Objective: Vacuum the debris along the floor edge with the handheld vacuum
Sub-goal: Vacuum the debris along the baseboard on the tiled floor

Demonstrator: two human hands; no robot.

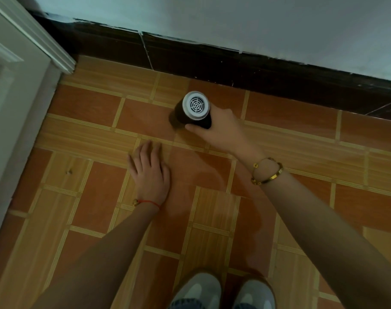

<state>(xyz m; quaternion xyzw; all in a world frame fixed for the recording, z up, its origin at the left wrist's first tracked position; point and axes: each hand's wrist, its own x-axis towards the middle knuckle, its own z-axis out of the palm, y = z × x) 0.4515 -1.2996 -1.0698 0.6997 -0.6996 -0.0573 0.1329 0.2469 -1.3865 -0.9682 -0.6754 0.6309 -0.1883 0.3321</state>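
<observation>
The handheld vacuum point(195, 105) is a dark cylinder with a white round vented cap facing up at me. It stands nose-down on the orange tiled floor point(96, 112), a short way from the dark skirting board point(212, 63). My right hand point(221, 128) is wrapped around its body from the right. My left hand point(148, 169) lies flat on the floor with fingers spread, below and left of the vacuum. The nozzle end is hidden under the vacuum's body. I cannot make out debris along the edge; one small speck point(68, 172) lies on a tile at the left.
A white door frame point(34, 41) runs down the left side and meets the skirting at the corner. A pale wall point(234, 18) rises above the skirting. My two grey shoes point(223, 291) stand at the bottom edge.
</observation>
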